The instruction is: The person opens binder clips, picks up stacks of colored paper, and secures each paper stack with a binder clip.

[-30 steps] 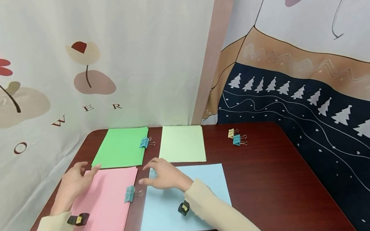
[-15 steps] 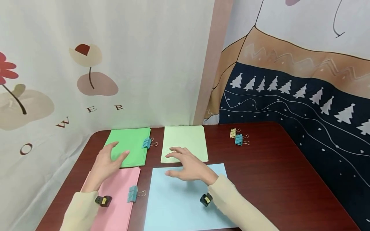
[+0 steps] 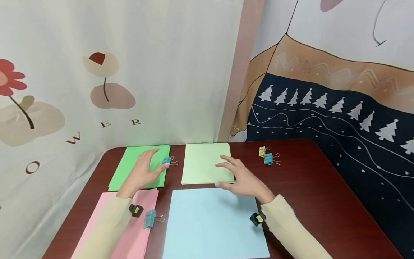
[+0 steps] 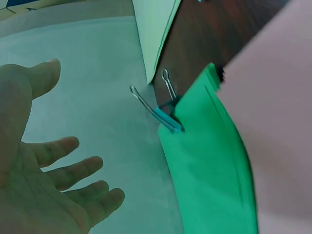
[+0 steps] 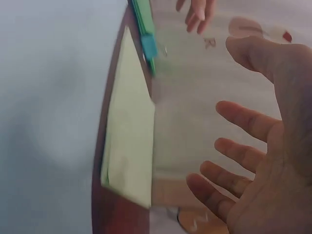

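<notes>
Behind everything we see a pale curtain (image 3: 168, 72) printed with flowers and letters; at right it meets a patterned cloth (image 3: 291, 117) bearing white pine trees on dark navy. In front of both lies the reddish-brown worktop (image 3: 317, 187). On it, the blue paper (image 3: 210, 230) occupies the near middle. To its left we find the pink stack (image 3: 137, 235), partly covered by the cream left sleeve (image 3: 105, 225). Just behind the pink stack lies the green stack (image 3: 129, 158), and to the right of the green one, beyond the blue paper, the pale green stack (image 3: 200, 163), whose layered edge shows in the right wrist view.

The hands come next in size. The left hand (image 3: 143, 172) hangs above the green stack; its grip is spread wide, thumb well apart from the fingers, and has hold of nothing. The right hand (image 3: 247, 180) hovers at the right edge of the pale green stack, near a far corner of the blue paper; its grip is likewise spread, fingers gently bent, with nothing held.

Smallest are the clips. One blue clip (image 3: 166, 159) bites the right edge of the green stack; the left thumb overlaps it in the head view, but in the left wrist view we note a gap between them. A second blue clip (image 3: 150, 218) bites the right edge of the pink stack. Farther right, a loose blue clip (image 3: 268, 159) lies on the worktop, a yellow clip (image 3: 261, 152) just beside it.
</notes>
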Available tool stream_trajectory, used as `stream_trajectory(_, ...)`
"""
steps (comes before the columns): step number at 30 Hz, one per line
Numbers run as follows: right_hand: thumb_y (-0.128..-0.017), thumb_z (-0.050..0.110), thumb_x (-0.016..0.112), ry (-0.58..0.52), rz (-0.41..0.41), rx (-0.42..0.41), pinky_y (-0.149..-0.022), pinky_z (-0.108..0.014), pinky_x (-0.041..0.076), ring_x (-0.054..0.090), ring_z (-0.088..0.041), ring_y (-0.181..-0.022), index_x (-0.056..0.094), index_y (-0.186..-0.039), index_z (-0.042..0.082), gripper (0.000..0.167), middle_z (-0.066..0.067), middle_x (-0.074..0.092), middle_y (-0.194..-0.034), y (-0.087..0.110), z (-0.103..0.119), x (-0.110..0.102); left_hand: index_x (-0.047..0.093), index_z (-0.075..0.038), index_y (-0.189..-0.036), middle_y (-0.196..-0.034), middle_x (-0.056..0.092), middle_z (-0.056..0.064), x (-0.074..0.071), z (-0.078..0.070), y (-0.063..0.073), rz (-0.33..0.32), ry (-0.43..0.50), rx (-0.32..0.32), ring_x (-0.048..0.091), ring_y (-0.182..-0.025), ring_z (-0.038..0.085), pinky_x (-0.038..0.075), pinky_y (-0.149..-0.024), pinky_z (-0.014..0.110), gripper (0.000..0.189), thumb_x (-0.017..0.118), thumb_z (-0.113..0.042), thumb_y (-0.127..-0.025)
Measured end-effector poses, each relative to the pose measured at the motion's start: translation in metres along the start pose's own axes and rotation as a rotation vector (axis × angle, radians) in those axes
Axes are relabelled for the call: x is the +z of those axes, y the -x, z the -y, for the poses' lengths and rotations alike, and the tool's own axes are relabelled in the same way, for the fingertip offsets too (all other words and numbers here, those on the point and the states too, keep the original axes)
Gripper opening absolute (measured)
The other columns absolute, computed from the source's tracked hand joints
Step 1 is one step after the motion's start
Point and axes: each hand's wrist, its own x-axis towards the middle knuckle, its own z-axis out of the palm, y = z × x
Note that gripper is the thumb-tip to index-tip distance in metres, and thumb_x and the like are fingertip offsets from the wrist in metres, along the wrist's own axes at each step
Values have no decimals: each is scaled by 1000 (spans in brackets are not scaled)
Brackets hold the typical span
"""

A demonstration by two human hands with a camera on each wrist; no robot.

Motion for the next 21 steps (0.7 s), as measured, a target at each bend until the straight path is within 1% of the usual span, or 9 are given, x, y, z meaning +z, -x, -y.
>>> stream_trajectory(2, -90, 49, 75, 13, -31, 2, -113, -64, 39, 30, -28, -151, 57, -145, 28, 62, -1, 32, -168, 3, -8, -8, 32, -4, -158, -161, 33, 22, 3, -5, -7, 19, -4, 2, 23, -151, 46, 26, -118, 66, 85, 62, -55, -98)
stream_trajectory(4, -89, 48, 76, 27, -60, 13, -112, -66, 39, 32, -30, -150, 57, -145, 26, 62, -3, 33, -167, 6, -15, -15, 30, -6, -159, -164, 31, 20, 6, -9, -13, 39, 0, 0, 19, -154, 44, 24, -120, 65, 86, 62, -58, -97)
stream_trajectory(8, -90, 47, 76, 59, -105, 41, -109, -69, 39, 32, -34, -149, 57, -146, 23, 64, -6, 33, -167, 13, -31, -26, 28, -8, -161, -166, 28, 18, 12, -20, -22, 73, 4, 10, 15, -157, 42, 21, -123, 64, 88, 62, -59, -97)
stream_trajectory(13, -90, 50, 74, 94, -132, 94, -109, -75, 34, 27, -41, -151, 52, -150, 19, 70, -10, 30, -168, 20, -49, -40, 29, -6, -160, -165, 29, 19, 20, -32, -35, 99, -32, 61, 17, -156, 41, 24, -123, 61, 86, 61, -56, -98)
stream_trajectory(15, -90, 51, 73, 106, -142, 116, -111, -78, 29, 23, -44, -153, 49, -151, 17, 73, -11, 29, -168, 21, -55, -46, 30, -7, -160, -165, 29, 18, 23, -38, -41, 110, -42, 75, 17, -157, 39, 25, -123, 61, 85, 62, -55, -98)
stream_trajectory(16, -91, 50, 73, 111, -147, 128, -111, -79, 27, 22, -46, -153, 48, -152, 16, 74, -12, 28, -168, 22, -59, -49, 30, -7, -159, -165, 30, 17, 25, -41, -44, 119, -43, 79, 18, -157, 38, 26, -123, 60, 84, 62, -55, -98)
stream_trajectory(18, -91, 49, 73, 122, -157, 147, -112, -80, 22, 24, -46, -152, 46, -153, 14, 77, -14, 27, -168, 23, -66, -55, 30, -7, -160, -166, 29, 17, 28, -46, -50, 142, -49, 81, 17, -157, 38, 26, -123, 59, 84, 62, -54, -98)
stream_trajectory(21, -92, 48, 72, 133, -165, 174, -113, -79, 22, 25, -45, -151, 43, -155, 10, 79, -16, 25, -168, 24, -75, -64, 28, -8, -161, -167, 27, 17, 35, -52, -59, 183, -55, 76, 15, -158, 37, 25, -124, 58, 85, 62, -53, -98)
